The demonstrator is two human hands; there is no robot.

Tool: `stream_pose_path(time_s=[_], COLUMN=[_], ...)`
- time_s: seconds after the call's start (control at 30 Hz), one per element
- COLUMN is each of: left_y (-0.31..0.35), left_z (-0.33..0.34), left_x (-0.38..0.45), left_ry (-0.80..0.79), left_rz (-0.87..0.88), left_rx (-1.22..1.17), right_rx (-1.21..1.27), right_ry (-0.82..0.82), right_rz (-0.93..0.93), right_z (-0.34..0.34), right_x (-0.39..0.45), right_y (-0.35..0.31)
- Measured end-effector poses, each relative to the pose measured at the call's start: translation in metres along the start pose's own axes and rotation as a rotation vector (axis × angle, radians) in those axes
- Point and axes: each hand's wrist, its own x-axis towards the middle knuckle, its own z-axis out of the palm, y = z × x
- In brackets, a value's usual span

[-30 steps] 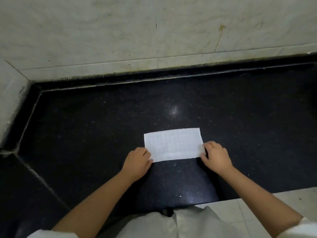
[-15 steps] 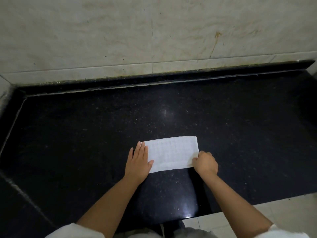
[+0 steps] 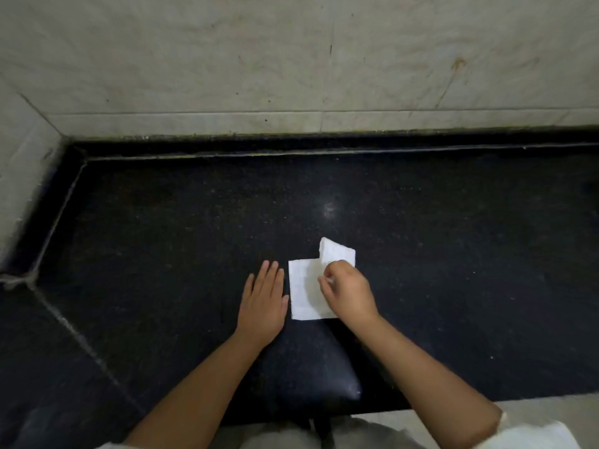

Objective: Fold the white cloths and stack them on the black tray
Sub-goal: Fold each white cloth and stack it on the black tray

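Single view only, from a head-worn wide-angle camera; no second view, so no shared coverage. It looks forward and steeply down over the person's own forearms onto a black counter (image 3: 162, 254), which fills the middle and lower frame. The tiled wall (image 3: 291, 59) behind the counter crosses the top, bowed by lens distortion. The camera sits close: both hands fall near frame centre, and the person's clothing shows along the bottom edge.
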Motion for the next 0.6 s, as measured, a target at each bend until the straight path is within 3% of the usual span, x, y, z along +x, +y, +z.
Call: stream_pose_path(time_s=[0.13,0.3,0.6], left_y=[-0.041,-0.064,-0.053], left_z=[0.013,0.022,0.011], left_x=[-0.021,-0.042,-0.037], left_ry=[0.087,0.15,0.24], left_rz=[-0.04,-0.049,0.017], left_rx=[0.082,0.073,-0.011], right_rx=[-0.046,-0.072,0.026], right_ry=[-0.209,-0.269,-0.118], right_rz=[0.028,-0.027,-0.115], right_z=[0.046,0.054,0.051], right_x=[-0.002,-0.01,-0.025], right_y=[-0.01,-0.002,0.001])
